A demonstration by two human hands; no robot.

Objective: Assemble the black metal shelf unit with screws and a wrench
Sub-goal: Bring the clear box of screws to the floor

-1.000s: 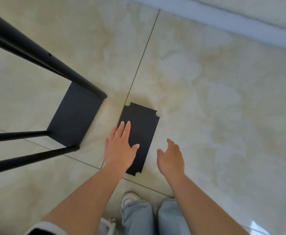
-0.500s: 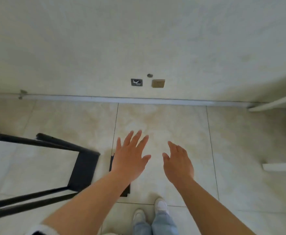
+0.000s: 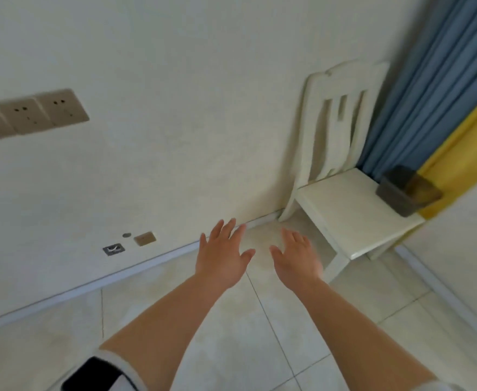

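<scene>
My left hand (image 3: 223, 253) and my right hand (image 3: 296, 256) reach out in front of me at mid-frame, palms down, fingers spread and straight. Neither holds anything. The black metal shelf frame and the loose black shelf panel are out of view. No screws or wrench show in this view.
A white chair (image 3: 344, 204) stands against the wall at right, with a dark translucent box (image 3: 408, 191) on its seat. Blue and yellow curtains (image 3: 440, 88) hang behind it. Wall sockets (image 3: 31, 115) sit at upper left. Pale floor tiles (image 3: 245, 334) lie below my arms.
The view swung up and to the right, from the floor with the black frame and panel to the wall and chair. My left hand lifted off the panel; both hands stay empty.
</scene>
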